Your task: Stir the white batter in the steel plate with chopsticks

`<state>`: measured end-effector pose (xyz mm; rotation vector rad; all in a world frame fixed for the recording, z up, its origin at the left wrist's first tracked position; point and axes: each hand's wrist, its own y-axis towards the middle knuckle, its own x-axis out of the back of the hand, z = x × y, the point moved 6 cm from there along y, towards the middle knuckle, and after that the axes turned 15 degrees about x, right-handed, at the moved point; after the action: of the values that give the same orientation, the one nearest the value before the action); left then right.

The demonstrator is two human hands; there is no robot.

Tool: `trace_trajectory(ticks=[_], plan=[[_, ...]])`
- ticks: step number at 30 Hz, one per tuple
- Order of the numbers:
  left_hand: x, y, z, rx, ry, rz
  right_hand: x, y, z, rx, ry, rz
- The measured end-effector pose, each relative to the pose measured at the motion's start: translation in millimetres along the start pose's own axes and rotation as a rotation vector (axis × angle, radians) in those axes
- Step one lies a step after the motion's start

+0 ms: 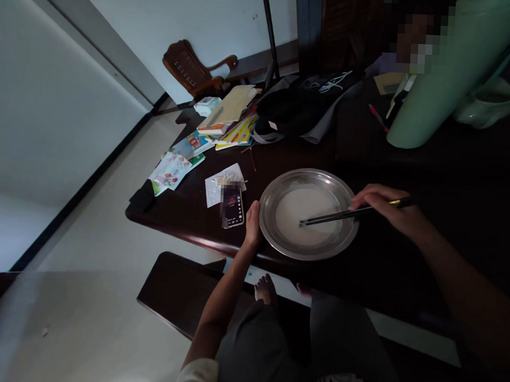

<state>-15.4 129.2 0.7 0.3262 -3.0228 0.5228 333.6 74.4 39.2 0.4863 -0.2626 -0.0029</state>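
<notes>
A round metal basin (pixel 274 232) rests near the front edge of the dark table, holding a pale, milky mixture (pixel 301 207). My left hand (pixel 252 222) grips the basin's left rim, with the fingers partly hidden against its side. Dark chopsticks (pixel 343 215) are closed in my right hand (pixel 385 204), over the basin's right rim. Their tips dip into the mixture near the middle. Just left of my left hand lies a phone (pixel 236 210) with its screen lit, overlapping a white paper (pixel 215 194) with small pale bits on it.
Books and papers (pixel 231 118) are piled at the table's far left, beside a black bag (pixel 289 110). A tall green cylinder (pixel 440 86) and a glass cup (pixel 486 103) stand at right. A bench (pixel 177 289) sits below the table edge. Another person appears, blurred, at the back.
</notes>
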Motion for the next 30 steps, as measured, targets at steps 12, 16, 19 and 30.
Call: trace_trajectory(ticks=[12, 16, 19, 30], plan=[[-0.2, 1, 2, 0.020, -0.013, 0.017, -3, 1, 0, 0.016, -0.050, 0.018], [2.1, 3, 3, 0.007, -0.005, 0.002, 8, 0, -2, -0.010, -0.045, -0.143], [2.9, 4, 5, 0.018, -0.012, -0.013, 5, -1, -2, -0.016, 0.018, -0.130], [2.3, 3, 4, 0.028, -0.014, -0.018, 2, 0, 0, 0.003, 0.027, -0.080]])
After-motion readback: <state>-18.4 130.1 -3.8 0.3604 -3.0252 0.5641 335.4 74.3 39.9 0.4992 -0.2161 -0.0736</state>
